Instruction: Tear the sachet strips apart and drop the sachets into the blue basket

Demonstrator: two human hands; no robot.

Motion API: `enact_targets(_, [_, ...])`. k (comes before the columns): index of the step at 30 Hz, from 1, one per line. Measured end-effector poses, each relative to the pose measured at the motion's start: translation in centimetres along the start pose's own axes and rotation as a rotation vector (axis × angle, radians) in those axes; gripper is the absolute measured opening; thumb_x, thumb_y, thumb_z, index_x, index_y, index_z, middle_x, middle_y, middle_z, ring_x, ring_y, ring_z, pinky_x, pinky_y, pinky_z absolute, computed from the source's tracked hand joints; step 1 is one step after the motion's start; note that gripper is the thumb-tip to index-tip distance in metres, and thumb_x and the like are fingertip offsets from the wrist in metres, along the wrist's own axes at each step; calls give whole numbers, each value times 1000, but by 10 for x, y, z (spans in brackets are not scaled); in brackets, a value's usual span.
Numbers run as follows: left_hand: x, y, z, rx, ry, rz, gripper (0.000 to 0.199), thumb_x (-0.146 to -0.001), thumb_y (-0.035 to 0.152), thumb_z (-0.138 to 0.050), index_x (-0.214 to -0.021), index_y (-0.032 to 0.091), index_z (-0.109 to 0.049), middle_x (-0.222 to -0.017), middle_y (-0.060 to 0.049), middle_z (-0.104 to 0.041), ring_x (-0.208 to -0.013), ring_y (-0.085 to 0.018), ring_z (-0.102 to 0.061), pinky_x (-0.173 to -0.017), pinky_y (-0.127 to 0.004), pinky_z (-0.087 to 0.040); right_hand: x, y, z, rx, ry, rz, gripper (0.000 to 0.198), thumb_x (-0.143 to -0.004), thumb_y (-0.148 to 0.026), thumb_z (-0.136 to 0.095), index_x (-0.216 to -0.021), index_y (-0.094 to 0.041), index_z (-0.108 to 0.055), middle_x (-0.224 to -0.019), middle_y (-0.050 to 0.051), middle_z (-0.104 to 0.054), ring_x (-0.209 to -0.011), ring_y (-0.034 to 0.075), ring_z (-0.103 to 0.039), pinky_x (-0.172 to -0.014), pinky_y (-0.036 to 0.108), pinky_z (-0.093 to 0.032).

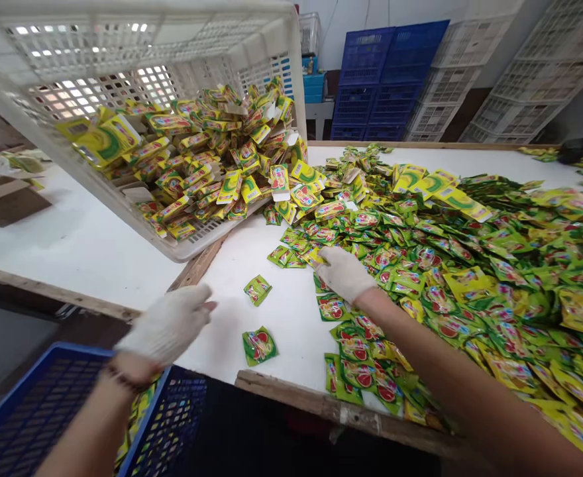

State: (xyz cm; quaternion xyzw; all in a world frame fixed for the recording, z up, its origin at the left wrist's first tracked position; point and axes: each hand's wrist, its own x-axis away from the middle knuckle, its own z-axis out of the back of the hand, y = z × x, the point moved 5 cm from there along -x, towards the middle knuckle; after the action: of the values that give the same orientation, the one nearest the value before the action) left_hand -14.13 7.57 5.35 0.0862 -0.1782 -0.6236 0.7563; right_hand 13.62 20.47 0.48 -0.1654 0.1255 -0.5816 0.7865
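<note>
My left hand, in a white glove, hovers over the table's near edge. Its fingers are loosely bent and slightly apart, with nothing visible in them. My right hand, gloved too, is at the left border of a big heap of green and yellow packets with watermelon pictures. Its fingers close on a small yellow packet there. Two loose green packets, one upper and one lower, lie flat on the white tabletop between my hands.
A tilted white crate holds many small yellow boxes, some spilling onto the heap. Below my left arm stands a blue basket with packets inside. Wooden strips edge the table. Blue crates and white crates are stacked behind.
</note>
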Motion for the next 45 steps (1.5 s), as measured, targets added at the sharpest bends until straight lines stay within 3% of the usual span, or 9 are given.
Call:
enact_targets(4, [-56, 51, -56, -46, -3, -52, 13, -75, 31, -53, -71, 18, -52, -77, -6, -59, -71, -18, -52, -59, -26, -29, -26, -6, -15, 200, -4, -56, 49, -79, -48, -52, -116, -16, -51, -114, 14, -53, -96, 25, -57, -77, 33, -43])
enact_targets(7, [-71, 56, -69, -16, -65, -53, 16, -67, 32, -59, -65, 18, -52, -70, -3, -58, -64, -16, -49, -55, -25, -28, -28, -6, -21, 255, -37, -22, 27, -82, -31, -50, -102, -15, -59, -105, 13, -57, -91, 24, -59, -73, 31, -42])
enact_targets(15, [-41, 62, -73, 476, 6, -155, 28, -73, 35, -53, -56, 17, -41, -56, 4, -37, -57, -10, -35, -54, -22, -27, 26, 1, 15, -80, -15, 58, 22, -85, -28, -43, -80, -16, -61, -79, 4, -61, -74, 13, -54, -66, 23, -38])
enact_targets(20, [-34, 94, -97, 784, -202, -267, 31, -70, 39, -59, -53, 16, -46, -54, 4, -38, -57, -10, -36, -54, -23, -32, 62, -24, -3, -370, -297, 222, 16, -80, -25, -49, -82, -15, -62, -78, 2, -61, -70, 12, -52, -62, 21, -37])
enact_targets(26, [-23, 107, -114, 1442, -456, 20, 50, -68, 63, -58, -72, 14, -60, -67, -4, -58, -63, -13, -52, -63, -28, -45, 68, -22, -20, -356, -148, 133, 21, -82, -28, -46, -67, -15, -52, -66, 1, -55, -61, 11, -45, -56, 22, -31])
enact_targets(29, [-13, 113, -117, 1638, -527, -2, 44, -69, 50, -67, -93, 14, -61, -85, -8, -64, -75, -17, -59, -71, -32, -48, 68, -14, -20, -425, -105, 46, 25, -85, -32, -41, -67, -16, -49, -64, 1, -53, -60, 11, -45, -54, 22, -30])
enact_targets(37, [-18, 111, -107, 988, -443, -170, 20, -64, 20, -65, -83, 15, -65, -75, 0, -64, -69, -13, -55, -63, -23, -43, 74, -17, -23, -306, -175, 79, 17, -84, -25, -39, -75, -17, -51, -75, 4, -57, -69, 14, -50, -64, 26, -36])
enact_targets(41, [-21, 122, -92, 891, -439, -207, 13, -66, 23, -63, -76, 16, -64, -71, 0, -61, -63, -12, -51, -59, -23, -41, 72, -17, -23, -592, -169, 8, 29, -80, -30, -45, -105, -15, -48, -85, 6, -58, -72, 14, -55, -63, 25, -43])
enact_targets(45, [-30, 131, -90, 865, -454, -230, 24, -65, 25, -65, -86, 15, -59, -75, 0, -61, -63, -10, -51, -58, -22, -42, 70, -17, -32, -844, -430, -103, 40, -78, -42, -48, -106, -14, -48, -69, 2, -59, -53, 11, -53, -45, 20, -38])
